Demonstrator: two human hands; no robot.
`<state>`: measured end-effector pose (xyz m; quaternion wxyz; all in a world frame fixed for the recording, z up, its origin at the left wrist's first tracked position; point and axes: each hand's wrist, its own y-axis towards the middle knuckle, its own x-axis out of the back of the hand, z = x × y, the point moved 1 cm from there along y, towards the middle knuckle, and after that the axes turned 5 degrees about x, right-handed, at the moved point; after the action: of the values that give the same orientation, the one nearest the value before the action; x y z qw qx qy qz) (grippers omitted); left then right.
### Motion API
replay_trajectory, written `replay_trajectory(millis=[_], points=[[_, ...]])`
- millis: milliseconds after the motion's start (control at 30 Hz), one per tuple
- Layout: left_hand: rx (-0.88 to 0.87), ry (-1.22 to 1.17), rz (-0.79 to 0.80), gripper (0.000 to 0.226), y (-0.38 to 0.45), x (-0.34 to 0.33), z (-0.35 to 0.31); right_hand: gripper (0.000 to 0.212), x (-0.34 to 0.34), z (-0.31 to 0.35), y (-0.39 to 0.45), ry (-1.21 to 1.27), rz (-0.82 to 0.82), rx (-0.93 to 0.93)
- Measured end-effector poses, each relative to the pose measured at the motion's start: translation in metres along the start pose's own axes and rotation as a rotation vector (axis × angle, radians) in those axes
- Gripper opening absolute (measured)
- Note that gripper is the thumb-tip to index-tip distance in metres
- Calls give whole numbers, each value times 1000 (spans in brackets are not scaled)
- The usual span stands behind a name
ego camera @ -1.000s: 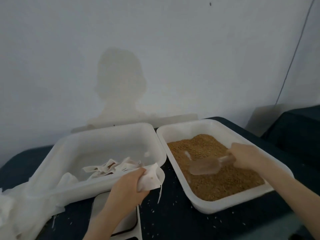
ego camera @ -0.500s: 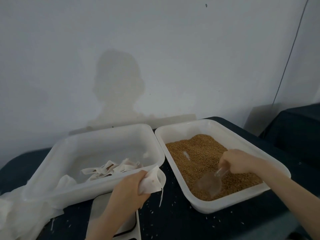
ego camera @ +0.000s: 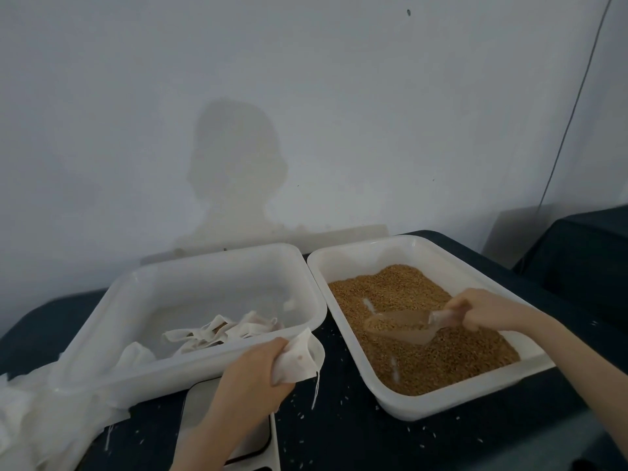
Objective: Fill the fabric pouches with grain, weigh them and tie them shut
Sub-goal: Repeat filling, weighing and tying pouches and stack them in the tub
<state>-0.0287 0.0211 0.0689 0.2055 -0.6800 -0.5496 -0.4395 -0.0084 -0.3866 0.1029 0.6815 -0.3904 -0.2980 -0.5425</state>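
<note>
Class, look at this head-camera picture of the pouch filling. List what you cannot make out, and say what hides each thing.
- Flat grey weighing scale, head view: the left hand and forearm cover most of it, the bottom edge cuts it off, and no display shows.
- Small white fabric pouch: its contents are hidden by the left hand's grip and folds.
- Clear plastic scoop handle: hidden inside the right hand.
- Crumpled white cloth: cut off by the left edge.

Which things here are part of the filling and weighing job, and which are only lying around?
Part of the job:
- fabric pouch held by left hand
- clear scoop with grain, held by right hand
- tray of grain
- tray of spare pouches
- scale

Only lying around:
- white cloth at the left
- spilled grains on the dark table
- cable on the wall
</note>
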Motion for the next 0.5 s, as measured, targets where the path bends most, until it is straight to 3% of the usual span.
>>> replay_trajectory(millis=[200, 267, 333, 400, 500], points=[[2, -2, 1, 13, -1, -3, 4, 50, -4, -12, -3, -17, -116, -62], [1, 0, -1, 13, -1, -3, 5, 42, -5, -16, 0, -159, -207, -95], [5, -2, 1, 13, 0, -3, 5, 34, -4, -16, 3, -459, -296, -137], [11, -5, 6, 13, -1, -3, 5, 36, -4, -15, 5, -589, -338, -183], [14, -9, 14, 12, -2, -3, 5, 31, -4, -18, 7, -462, -313, -194]])
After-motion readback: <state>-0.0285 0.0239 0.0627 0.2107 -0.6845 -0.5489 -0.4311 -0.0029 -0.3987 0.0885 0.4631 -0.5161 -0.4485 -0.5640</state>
